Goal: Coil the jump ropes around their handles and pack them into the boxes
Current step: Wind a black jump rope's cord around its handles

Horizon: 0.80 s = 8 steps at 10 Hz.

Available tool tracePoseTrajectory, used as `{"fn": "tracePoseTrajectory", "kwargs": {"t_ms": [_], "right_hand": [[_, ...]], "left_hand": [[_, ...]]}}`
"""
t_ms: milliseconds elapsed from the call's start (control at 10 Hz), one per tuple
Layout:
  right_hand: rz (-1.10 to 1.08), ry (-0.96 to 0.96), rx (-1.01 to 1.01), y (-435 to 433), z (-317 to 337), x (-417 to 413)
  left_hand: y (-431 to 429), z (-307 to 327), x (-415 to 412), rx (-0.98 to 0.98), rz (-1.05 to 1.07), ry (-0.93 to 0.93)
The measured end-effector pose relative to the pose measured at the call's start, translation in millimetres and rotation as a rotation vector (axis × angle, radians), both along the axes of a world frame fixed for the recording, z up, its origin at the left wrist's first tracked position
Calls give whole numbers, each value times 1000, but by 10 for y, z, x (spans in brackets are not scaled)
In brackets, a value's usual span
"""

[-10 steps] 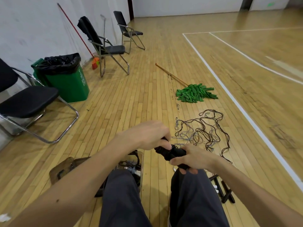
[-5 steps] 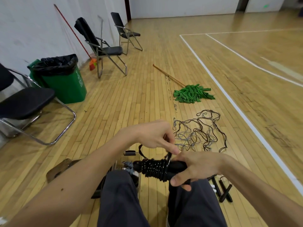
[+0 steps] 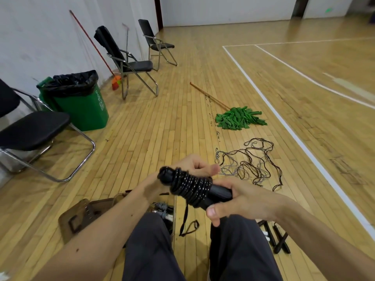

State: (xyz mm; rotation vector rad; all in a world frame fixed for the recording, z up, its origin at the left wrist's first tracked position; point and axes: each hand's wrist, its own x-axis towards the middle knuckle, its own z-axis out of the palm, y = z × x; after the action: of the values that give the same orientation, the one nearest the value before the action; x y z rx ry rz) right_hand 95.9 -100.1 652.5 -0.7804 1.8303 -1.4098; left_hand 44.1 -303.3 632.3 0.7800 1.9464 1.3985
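A black jump rope is wound in tight coils round its black handles and held above my knees. My right hand grips the near end of the handles. My left hand curls round the far end of the bundle, behind the coils. A short black strap loop hangs from the bundle. Tangled loose ropes lie on the floor ahead. A clear box with rope handles inside sits by my left knee, next to a brown lid. More black handles lie to my right.
A green mop with a wooden pole lies beyond the ropes. A green bin with a black liner and several black folding chairs stand along the white wall on the left. A white court line runs down the right.
The wound bundle has risen and tilted, its far end now up to the left. My left hand has shifted behind that end. A strap loop now dangles below.
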Motion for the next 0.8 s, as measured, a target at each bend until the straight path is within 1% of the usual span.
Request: {"fn": "tracePoseTrajectory", "kwargs": {"t_ms": [100,200,300,400,500,600,700,800], "right_hand": [[-112,13,-65,-17,-31,-34],[-238,2,-60,1,-46,-81],[-312,-18,-39,25,-78,-123],[-398,6,-2,13,-122,-152],[-477,98,36,41,-174,-207],[-479,153,153,86,-254,-261],[-496,191,171,58,-287,-264],[-521,198,189,47,-306,-280]], "left_hand": [[-195,-214,-57,300,63,-407],[32,-148,93,-113,425,-192],[125,7,141,-126,413,-137],[151,-58,201,-21,410,-203],[149,-121,262,-64,387,-215],[163,-168,281,-158,396,-164],[143,-192,272,-218,404,-128],[124,-206,254,-221,403,-126]]}}
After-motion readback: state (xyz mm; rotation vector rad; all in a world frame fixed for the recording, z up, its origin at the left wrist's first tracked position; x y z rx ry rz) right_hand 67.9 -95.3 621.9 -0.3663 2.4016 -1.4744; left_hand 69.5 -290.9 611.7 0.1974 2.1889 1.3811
